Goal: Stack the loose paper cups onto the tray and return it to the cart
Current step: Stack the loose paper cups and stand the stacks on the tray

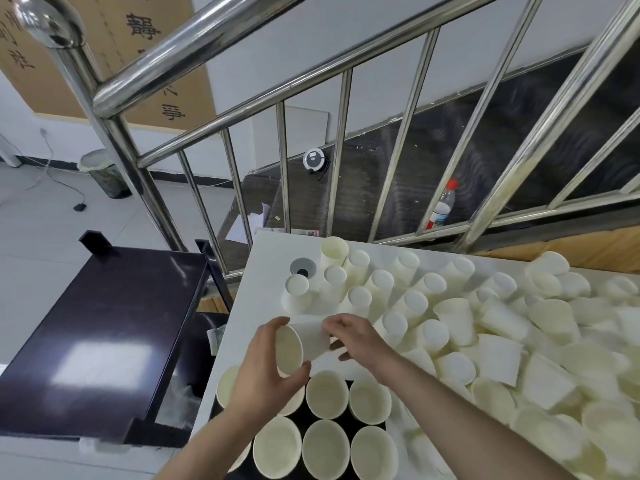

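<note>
- White tabletop (263,258) beside a steel stair railing (214,53) is where I work, paper cups crowding most of it.
- My left hand (266,372) curls round the mouth end of one paper cup (304,341), which lies on its side with the opening towards me.
- My right hand (356,336) pinches its base end, so I judge I am turning it upright for the tray.
- Just below my hands the dark tray (308,422) holds upright cups (327,394) in close rows, mouths up, ready to take more.
- To the right, loose cups (502,341) lie in a jumble; further back, some stand upside down.
- At my left, the dark cart (104,327) stands just beside the table, waiting for the tray's return.
</note>
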